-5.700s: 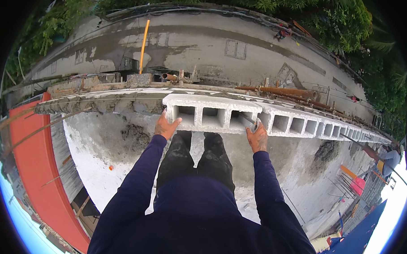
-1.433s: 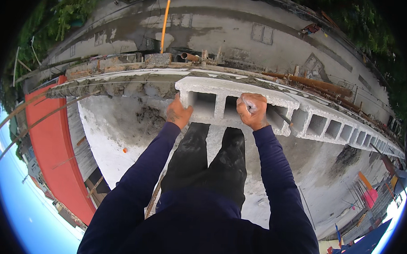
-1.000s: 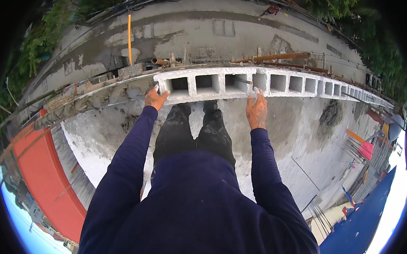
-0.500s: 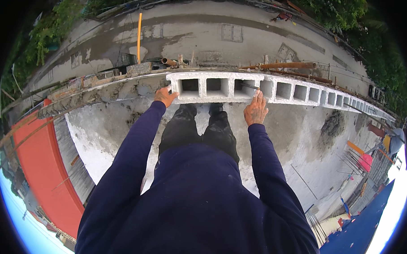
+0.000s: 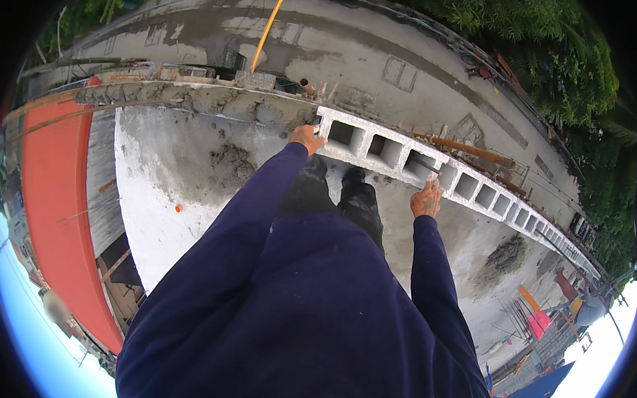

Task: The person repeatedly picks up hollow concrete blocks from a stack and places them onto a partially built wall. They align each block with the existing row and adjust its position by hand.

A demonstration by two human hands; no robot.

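Observation:
A pale grey hollow concrete block (image 5: 367,142) sits at the left end of a row of similar blocks (image 5: 475,192). My left hand (image 5: 308,138) grips its left end, with fingers curled over the edge. At the near right corner, where this block meets the row, my right hand (image 5: 426,196) is closed on it. A thin dark rod shows across the right cell by my right fingertips; whether I hold it too, I cannot tell. Left of the block, rough wet mortar (image 5: 196,96) runs along the top of the wall.
Mortar heaps (image 5: 506,255) lie on the pale floor slab (image 5: 143,193) below. Beyond the wall are rusty pipes (image 5: 467,149), an upright orange pipe (image 5: 267,36) and a lower paved road (image 5: 338,31). A red roof (image 5: 56,169) stands left; rods and a pink object (image 5: 538,323) are at right.
My view has turned, so the wall now slants down to the right and the hands appear further right. Both hands keep their hold on the block, which looks unmoved along the wall.

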